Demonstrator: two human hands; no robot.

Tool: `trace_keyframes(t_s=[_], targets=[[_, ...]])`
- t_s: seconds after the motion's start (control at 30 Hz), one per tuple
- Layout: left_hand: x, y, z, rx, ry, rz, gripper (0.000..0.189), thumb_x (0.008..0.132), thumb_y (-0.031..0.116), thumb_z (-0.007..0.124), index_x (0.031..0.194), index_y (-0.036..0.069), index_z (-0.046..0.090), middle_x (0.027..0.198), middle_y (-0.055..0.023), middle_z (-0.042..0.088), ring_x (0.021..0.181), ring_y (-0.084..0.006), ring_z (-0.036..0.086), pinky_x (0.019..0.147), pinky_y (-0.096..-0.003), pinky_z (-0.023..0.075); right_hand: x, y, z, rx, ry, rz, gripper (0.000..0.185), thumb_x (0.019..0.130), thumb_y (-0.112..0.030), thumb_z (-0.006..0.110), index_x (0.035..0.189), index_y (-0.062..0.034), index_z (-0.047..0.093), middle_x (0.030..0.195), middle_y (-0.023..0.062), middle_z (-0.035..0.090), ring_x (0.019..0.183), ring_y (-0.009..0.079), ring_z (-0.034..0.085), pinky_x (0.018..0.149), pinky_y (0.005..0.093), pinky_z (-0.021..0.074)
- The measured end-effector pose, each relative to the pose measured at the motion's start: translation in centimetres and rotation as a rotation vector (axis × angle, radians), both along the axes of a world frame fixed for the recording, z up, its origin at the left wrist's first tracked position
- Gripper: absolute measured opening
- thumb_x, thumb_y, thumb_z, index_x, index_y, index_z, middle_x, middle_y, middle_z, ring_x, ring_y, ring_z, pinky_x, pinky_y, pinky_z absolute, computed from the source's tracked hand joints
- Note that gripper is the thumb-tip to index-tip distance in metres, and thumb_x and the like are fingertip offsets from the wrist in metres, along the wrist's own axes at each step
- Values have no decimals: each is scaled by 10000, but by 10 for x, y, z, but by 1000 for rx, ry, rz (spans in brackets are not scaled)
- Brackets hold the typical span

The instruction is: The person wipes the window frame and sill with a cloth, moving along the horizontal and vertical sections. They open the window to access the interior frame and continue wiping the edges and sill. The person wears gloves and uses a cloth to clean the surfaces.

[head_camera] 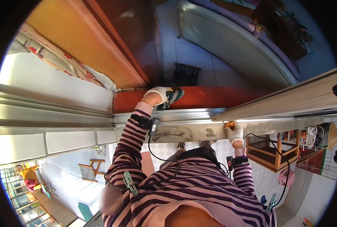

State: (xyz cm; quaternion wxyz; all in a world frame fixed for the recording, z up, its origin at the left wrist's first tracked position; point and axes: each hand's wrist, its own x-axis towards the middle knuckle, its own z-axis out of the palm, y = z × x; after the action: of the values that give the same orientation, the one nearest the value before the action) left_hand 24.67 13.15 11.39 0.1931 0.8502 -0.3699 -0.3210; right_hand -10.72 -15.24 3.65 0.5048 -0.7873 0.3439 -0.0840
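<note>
My left hand, in a white glove, reaches over the red windowsill beside the metal window track. Dark green and grey striped material covers its fingers; whether this is a cloth or part of the glove, I cannot tell. My right hand, also in a white glove, has its fingers curled at the stained outer ledge, just below the corner of the sliding window frame. Something orange-brown shows at those fingers, too small to identify. Black devices with cables are strapped to both forearms.
Beyond the sill are a dark slatted stool and a large padded grey panel. A floral curtain hangs at left. A wooden stool frame stands by my right arm, a folding stool at lower left.
</note>
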Motion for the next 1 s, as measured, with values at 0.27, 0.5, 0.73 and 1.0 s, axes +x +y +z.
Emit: trace_keyframes(t_s=[0.27, 0.5, 0.73, 1.0], targets=[[5, 51, 9, -112, -58, 424, 461, 858, 276, 748, 1271, 93, 654, 1104, -224, 716, 1009, -399, 681, 885, -418, 532, 1, 3, 15, 4, 42, -22, 60, 916, -41, 711, 971, -47, 691, 868, 21, 732, 776, 94, 651, 739, 249, 515], [-15, 62, 16, -705, 308, 791, 398, 897, 161, 790, 1220, -11, 635, 1050, -50, 723, 928, -131, 648, 870, -276, 520, 0, -4, -6, -7, 8, -14, 60, 901, -34, 719, 953, -55, 697, 849, 16, 726, 767, 84, 636, 738, 246, 513], [-33, 54, 39, -1166, 412, 759, 389, 913, -43, 718, 1269, 22, 575, 1131, -55, 678, 963, -142, 671, 876, -284, 556, -2, -8, -14, 34, 1, -41, 69, 909, -16, 712, 962, -58, 702, 860, 4, 731, 779, 84, 644, 740, 239, 513], [-60, 61, 42, -1151, 632, 1100, 301, 932, 85, 753, 1196, 20, 622, 1035, -18, 681, 922, -106, 636, 836, -256, 521, 1, -5, -2, -52, 72, -32, 87, 914, -23, 712, 995, -51, 706, 884, 11, 739, 794, 89, 649, 747, 248, 517]])
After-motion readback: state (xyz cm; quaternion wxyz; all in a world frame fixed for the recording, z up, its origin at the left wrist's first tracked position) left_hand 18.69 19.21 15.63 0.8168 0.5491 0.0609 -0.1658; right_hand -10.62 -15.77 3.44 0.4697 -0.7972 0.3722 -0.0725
